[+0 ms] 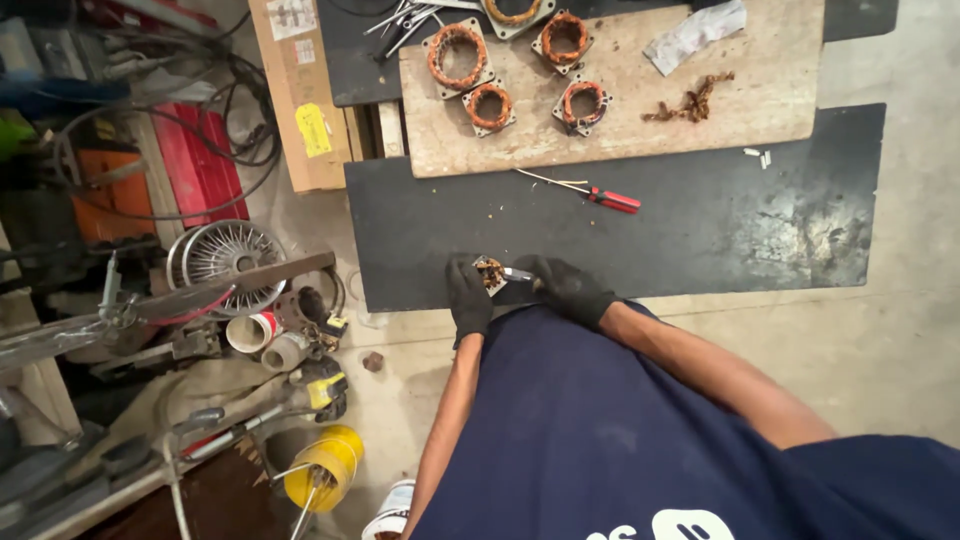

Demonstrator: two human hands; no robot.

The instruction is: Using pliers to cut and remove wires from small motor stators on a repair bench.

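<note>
Two gloved hands meet at the near edge of the black mat (700, 225): the left hand (468, 295) is closed around a small square stator (489, 274) with brownish windings, holding it just above that edge directly in front of the torso. To its right, the right hand (568, 288) grips a slim metal tool (517, 273) whose long axis lies roughly horizontal, tip pointing left into the stator, so both hands are equally close to the part. Farther away, the red-handled screwdriver (600, 195) lies on the mat, well apart from the hands, and four more stators (520, 70) sit on the wooden board (720, 95).
</note>
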